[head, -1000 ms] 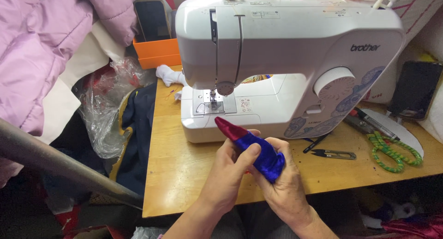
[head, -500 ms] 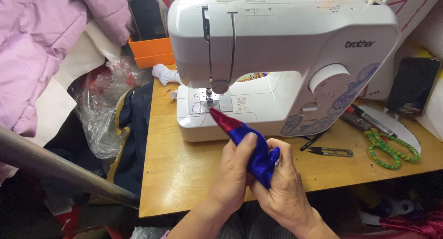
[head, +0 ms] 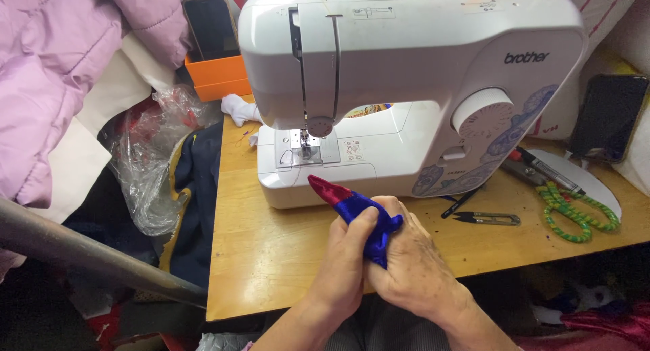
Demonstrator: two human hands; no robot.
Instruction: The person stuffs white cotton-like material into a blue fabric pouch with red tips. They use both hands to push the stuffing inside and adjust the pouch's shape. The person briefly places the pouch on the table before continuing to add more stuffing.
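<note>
Both of my hands grip a small piece of shiny blue cloth with a red pointed tip (head: 352, 205). My left hand (head: 342, 270) pinches it from the left, thumb on top. My right hand (head: 416, 263) wraps around its lower end from the right. The red tip points up and left toward the base of a white sewing machine (head: 413, 87), just in front of the needle plate (head: 306, 151). The hands hover over the wooden table (head: 271, 249), close to its near edge.
Thread snips (head: 489, 219), a pen (head: 547, 171) and a green cord (head: 572, 212) lie right of the machine. A dark phone (head: 608, 117) leans at far right. An orange box (head: 220, 83), a clear plastic bag (head: 152, 168), pink padded fabric (head: 47, 87) and a grey bar (head: 88, 253) are at left.
My hands have bunched the blue cloth tighter and moved it toward the machine; the red tip now sits near the needle plate. The view has shifted slightly.
</note>
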